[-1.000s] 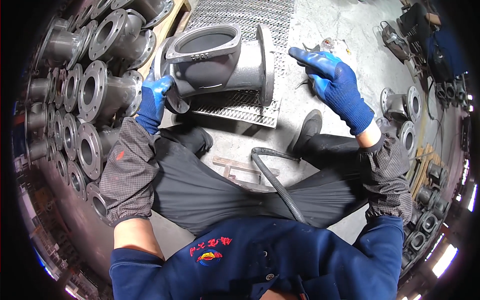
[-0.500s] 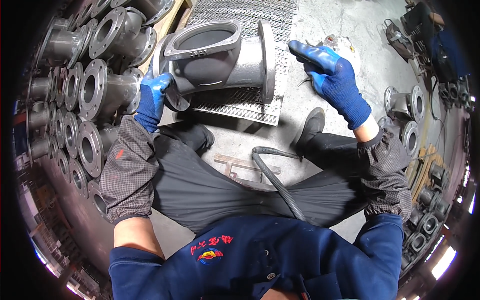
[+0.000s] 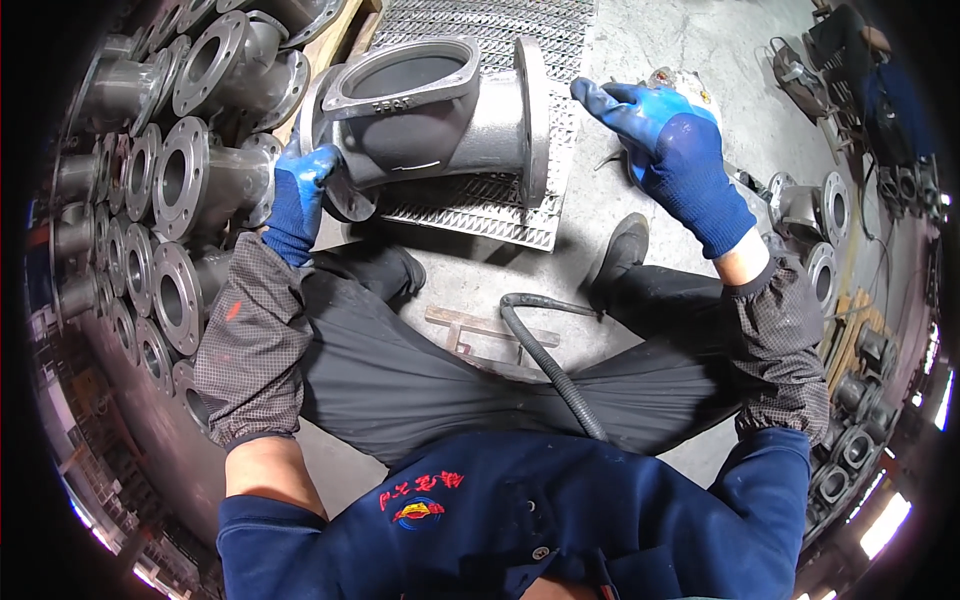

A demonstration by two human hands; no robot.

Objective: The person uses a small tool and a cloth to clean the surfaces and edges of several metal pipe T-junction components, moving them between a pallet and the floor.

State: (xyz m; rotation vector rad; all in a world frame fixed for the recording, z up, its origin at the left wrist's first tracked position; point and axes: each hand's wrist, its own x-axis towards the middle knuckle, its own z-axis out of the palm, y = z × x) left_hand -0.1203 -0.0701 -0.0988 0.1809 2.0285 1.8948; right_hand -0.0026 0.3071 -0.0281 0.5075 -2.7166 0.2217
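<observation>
A grey cast-metal valve body (image 3: 420, 135) with a wide oval opening on top and a round flange at each end lies on a perforated metal plate (image 3: 470, 212). My left hand (image 3: 305, 180), in a blue coated glove, is closed around the rim of its left flange, thumb toward me. My right hand (image 3: 660, 130), gloved alike, is raised to the right of the right flange, apart from it. Its foremost fingers stretch toward the casting and I see nothing in them; the underside of this hand is hidden. A small dark piece shows just below it.
Flanged castings (image 3: 180, 185) are stacked at the left, beside a wooden pallet edge (image 3: 335, 45). More castings (image 3: 830, 205) stand at the right. A ribbed black hose (image 3: 545, 355) runs between my legs, near a low wooden piece (image 3: 480, 330). Beyond my right hand lies a pale object (image 3: 690, 85).
My right hand has turned slightly and shifted a little, its fingers changing pose. The casting has shifted slightly left in view, with my left hand still on its flange.
</observation>
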